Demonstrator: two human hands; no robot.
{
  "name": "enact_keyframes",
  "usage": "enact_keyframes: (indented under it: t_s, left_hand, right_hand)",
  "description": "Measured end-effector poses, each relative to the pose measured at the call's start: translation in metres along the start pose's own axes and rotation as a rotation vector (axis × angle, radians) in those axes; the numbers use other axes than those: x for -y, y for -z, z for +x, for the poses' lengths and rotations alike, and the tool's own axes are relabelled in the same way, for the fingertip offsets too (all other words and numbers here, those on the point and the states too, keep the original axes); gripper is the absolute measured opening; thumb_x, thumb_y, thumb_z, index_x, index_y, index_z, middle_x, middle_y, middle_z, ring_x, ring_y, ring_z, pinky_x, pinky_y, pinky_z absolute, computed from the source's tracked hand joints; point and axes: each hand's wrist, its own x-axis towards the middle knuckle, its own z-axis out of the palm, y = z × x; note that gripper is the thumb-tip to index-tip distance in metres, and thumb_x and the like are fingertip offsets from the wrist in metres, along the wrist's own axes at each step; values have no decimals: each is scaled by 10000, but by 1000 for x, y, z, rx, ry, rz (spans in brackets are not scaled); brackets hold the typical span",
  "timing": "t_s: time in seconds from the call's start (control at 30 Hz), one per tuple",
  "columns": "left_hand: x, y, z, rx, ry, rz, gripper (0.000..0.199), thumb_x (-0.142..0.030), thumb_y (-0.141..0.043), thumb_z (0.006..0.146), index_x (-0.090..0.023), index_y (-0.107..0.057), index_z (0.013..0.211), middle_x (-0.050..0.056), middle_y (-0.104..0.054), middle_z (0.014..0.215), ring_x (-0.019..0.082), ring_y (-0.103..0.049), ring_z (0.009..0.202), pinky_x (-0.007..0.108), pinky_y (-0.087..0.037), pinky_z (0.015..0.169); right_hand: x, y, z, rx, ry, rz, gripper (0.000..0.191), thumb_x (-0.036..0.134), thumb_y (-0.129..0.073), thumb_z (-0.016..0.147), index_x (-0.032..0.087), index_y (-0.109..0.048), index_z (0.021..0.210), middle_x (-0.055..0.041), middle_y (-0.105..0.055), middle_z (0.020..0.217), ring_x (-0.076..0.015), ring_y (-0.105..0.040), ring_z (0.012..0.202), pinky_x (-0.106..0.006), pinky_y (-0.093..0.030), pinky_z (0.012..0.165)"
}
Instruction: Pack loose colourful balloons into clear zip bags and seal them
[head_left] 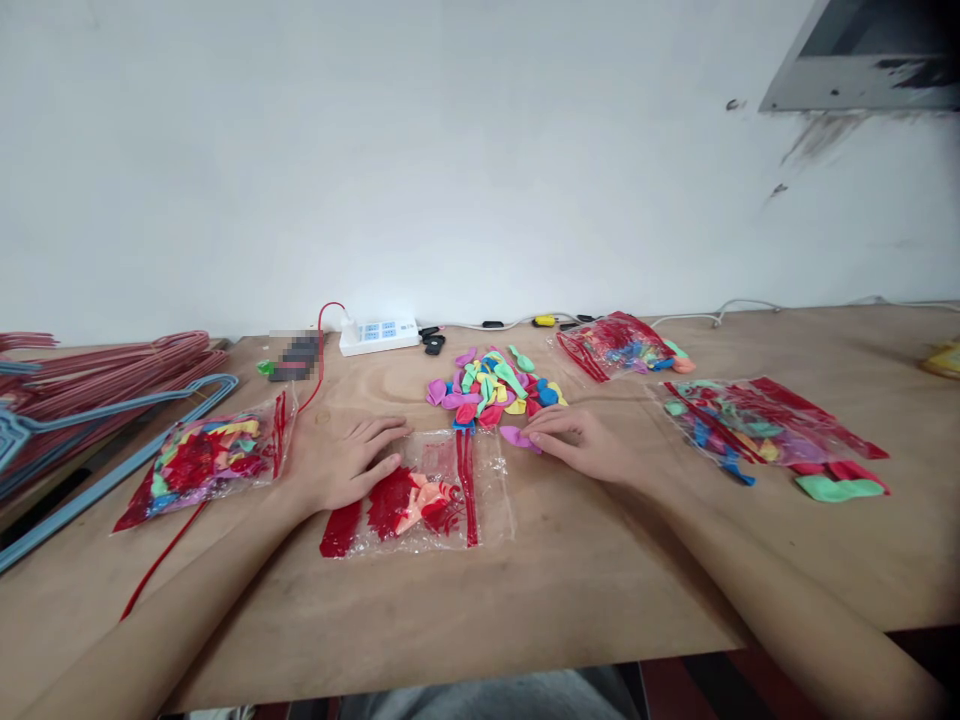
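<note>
In the head view a clear plastic zip bag [491,500] with red printing lies flat before me, a few peach balloons [426,503] inside it. My left hand [352,465] rests at its upper left edge, fingers stretched out and holding nothing. At the bag's upper right, my right hand [574,440] has its fingertips closed on a purple balloon [519,437]. Just beyond the bag sits a loose heap of uninflated balloons [491,385] in many colours. A blue balloon [463,424] touches the bag's top edge.
A filled balloon bag [214,455] lies left, near pink hangers [161,370] and blue hangers [127,460]. Two more bags, one at the back [615,345] and one at right [772,425], have balloons beside them. A white power strip [379,336] and red cable [321,350] are near the wall.
</note>
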Motion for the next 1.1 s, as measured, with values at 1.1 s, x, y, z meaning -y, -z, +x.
enact_keyframes:
  t_s: [1.1]
  left_hand:
    - [-2, 1, 0, 11, -11, 48, 521, -538, -414, 1149, -266, -526, 1579, 111, -502, 1653, 326, -465, 1532, 568, -333, 1304]
  right_hand:
    - [-43, 10, -11, -36, -148, -737, 402, 364, -542, 1070, 236, -726, 1404, -137, -755, 1266, -368, -624, 1288, -559, -493, 1110]
